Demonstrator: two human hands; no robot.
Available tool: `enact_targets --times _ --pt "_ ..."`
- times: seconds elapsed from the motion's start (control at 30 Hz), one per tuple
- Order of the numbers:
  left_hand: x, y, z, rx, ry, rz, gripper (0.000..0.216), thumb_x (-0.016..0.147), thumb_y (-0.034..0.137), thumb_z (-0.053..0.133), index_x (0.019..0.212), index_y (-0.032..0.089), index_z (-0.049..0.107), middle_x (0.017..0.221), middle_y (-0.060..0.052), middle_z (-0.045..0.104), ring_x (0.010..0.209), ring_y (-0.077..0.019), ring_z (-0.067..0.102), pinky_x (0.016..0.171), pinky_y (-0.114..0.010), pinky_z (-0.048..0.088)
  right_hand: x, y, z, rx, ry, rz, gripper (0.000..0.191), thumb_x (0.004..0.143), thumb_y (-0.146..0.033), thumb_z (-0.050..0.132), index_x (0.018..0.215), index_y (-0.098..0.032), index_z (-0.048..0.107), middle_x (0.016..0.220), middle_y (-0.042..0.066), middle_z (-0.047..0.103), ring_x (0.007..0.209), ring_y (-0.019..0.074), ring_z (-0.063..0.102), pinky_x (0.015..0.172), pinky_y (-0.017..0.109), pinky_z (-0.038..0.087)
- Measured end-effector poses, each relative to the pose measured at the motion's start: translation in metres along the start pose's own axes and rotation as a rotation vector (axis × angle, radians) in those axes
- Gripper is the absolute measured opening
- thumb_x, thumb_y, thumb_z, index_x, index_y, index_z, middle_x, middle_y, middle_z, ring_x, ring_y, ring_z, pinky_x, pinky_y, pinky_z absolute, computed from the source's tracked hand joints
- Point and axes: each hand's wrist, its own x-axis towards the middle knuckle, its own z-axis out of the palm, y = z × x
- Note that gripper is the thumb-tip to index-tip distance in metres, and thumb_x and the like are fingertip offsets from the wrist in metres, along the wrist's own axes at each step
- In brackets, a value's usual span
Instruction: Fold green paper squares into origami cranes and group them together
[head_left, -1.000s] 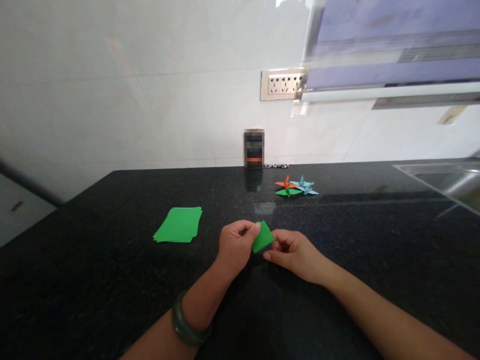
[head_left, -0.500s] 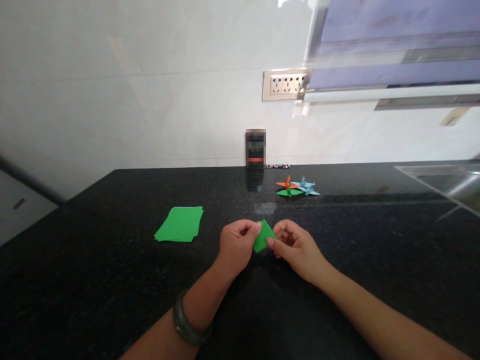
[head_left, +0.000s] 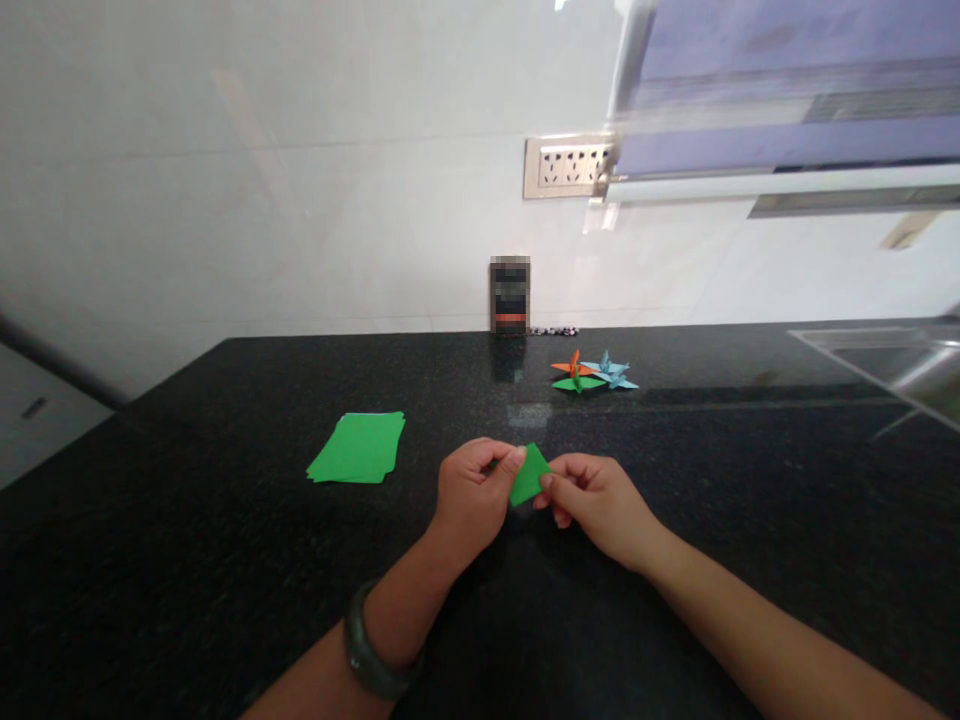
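A small folded piece of green origami paper (head_left: 530, 476) is held up between my two hands, over the dark counter. My left hand (head_left: 476, 492) pinches its left edge between thumb and fingers. On the other side, my right hand (head_left: 592, 500) grips its right corner, thumb on top and fingers curled behind. The paper's back and the tips of several fingers are hidden. To the left lies a stack of green paper sheets (head_left: 358, 448). Beyond my right hand sit folded paper cranes: an orange crane (head_left: 575, 367), a green crane (head_left: 578, 384) and light-blue ones (head_left: 609, 370).
The black speckled counter (head_left: 225, 560) runs back to a pale tiled wall (head_left: 337, 220). A dark phone-like object (head_left: 510, 296), partly pixelated, leans there beside a beaded strand (head_left: 555, 331). A sink (head_left: 900, 365) is at the far right, a socket panel (head_left: 568, 166) on the wall.
My right thumb and fingers have shifted on the green paper, and the fingers are now closer together at its right corner. My left hand keeps its pinch.
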Motion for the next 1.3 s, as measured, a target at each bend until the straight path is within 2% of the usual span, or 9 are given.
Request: enact_targets --times 0.2,0.3,0.37,0.43,0.57,0.77,0.87,1.03,1.3 --pt "-0.002 0.001 0.001 0.009 0.009 -0.003 0.021 0.077 0.028 0.056 0.061 0.016 0.063 0.059 -0.001 0.060 0.057 -0.0113 0.053 0.055 -0.022 0.040 0.003 0.004 0.001 0.051 0.021 0.028 0.019 0.072 -0.033 0.057 0.067 -0.015 0.056 0.057 -0.001 0.060 0.040 0.0057 0.045 0.042 0.019 0.038" --pt "-0.002 -0.001 0.001 -0.032 0.027 -0.068 0.022 0.077 0.031 0.055 0.063 0.015 0.063 0.059 0.000 0.059 0.056 -0.0112 0.051 0.053 -0.022 0.039 0.005 0.003 0.001 0.084 0.038 0.031 0.020 0.071 -0.035 0.058 0.071 -0.015 0.054 0.060 -0.001 0.059 0.042 0.0066 0.046 0.044 0.021 0.039" --pt "-0.001 -0.003 0.002 -0.094 0.018 -0.136 0.024 0.077 0.034 0.055 0.064 0.015 0.063 0.057 0.000 0.057 0.053 -0.0106 0.049 0.051 -0.022 0.038 0.005 0.003 0.000 0.049 0.065 -0.027 0.019 0.073 -0.034 0.056 0.073 -0.016 0.053 0.060 -0.001 0.056 0.045 0.0077 0.047 0.046 0.022 0.040" --pt "0.000 -0.004 0.003 -0.172 -0.042 -0.186 0.025 0.076 0.035 0.055 0.063 0.014 0.061 0.055 0.001 0.055 0.051 -0.0098 0.047 0.049 -0.021 0.037 0.005 0.005 -0.003 -0.052 0.109 -0.127 0.015 0.076 -0.032 0.053 0.074 -0.017 0.052 0.059 -0.002 0.052 0.048 0.0091 0.047 0.048 0.023 0.039" --pt "0.000 -0.004 0.004 -0.278 -0.289 -0.244 0.023 0.071 0.031 0.058 0.056 0.015 0.053 0.049 0.004 0.046 0.046 -0.0071 0.039 0.045 -0.020 0.031 0.002 0.006 -0.014 -0.313 0.174 -0.288 0.011 0.082 -0.026 0.046 0.077 -0.018 0.051 0.063 -0.001 0.049 0.054 0.0104 0.045 0.050 0.022 0.036" --pt "0.001 -0.001 0.002 -0.345 -0.470 -0.305 0.025 0.070 0.034 0.059 0.055 0.014 0.051 0.048 0.005 0.042 0.045 -0.0061 0.035 0.044 -0.020 0.027 -0.003 -0.003 -0.023 -0.470 -0.043 -0.412 0.008 0.084 -0.023 0.045 0.080 -0.018 0.051 0.066 -0.001 0.049 0.057 0.0097 0.045 0.051 0.021 0.036" --pt "0.002 0.000 0.000 -0.270 -0.486 -0.187 0.028 0.074 0.034 0.056 0.055 0.013 0.053 0.050 0.004 0.043 0.048 -0.0068 0.036 0.046 -0.021 0.028 -0.003 -0.003 -0.022 -0.451 -0.054 -0.426 0.009 0.084 -0.024 0.047 0.081 -0.018 0.053 0.067 -0.001 0.051 0.058 0.0100 0.046 0.052 0.021 0.036" --pt "0.000 0.000 -0.001 -0.026 -0.347 0.155 0.029 0.080 0.027 0.052 0.054 0.014 0.054 0.055 0.001 0.047 0.056 -0.0089 0.044 0.054 -0.022 0.033 0.003 0.005 -0.019 -0.183 0.048 -0.315 0.015 0.079 -0.032 0.055 0.086 -0.018 0.055 0.067 -0.001 0.053 0.059 0.0108 0.049 0.053 0.022 0.041" --pt "-0.001 0.001 0.000 0.094 -0.302 0.252 0.029 0.082 0.025 0.051 0.054 0.014 0.053 0.054 0.001 0.050 0.054 -0.0088 0.045 0.055 -0.022 0.033 0.002 0.008 -0.016 -0.118 0.094 -0.298 0.015 0.077 -0.032 0.058 0.078 -0.017 0.058 0.068 0.001 0.057 0.061 0.0122 0.052 0.056 0.024 0.043"
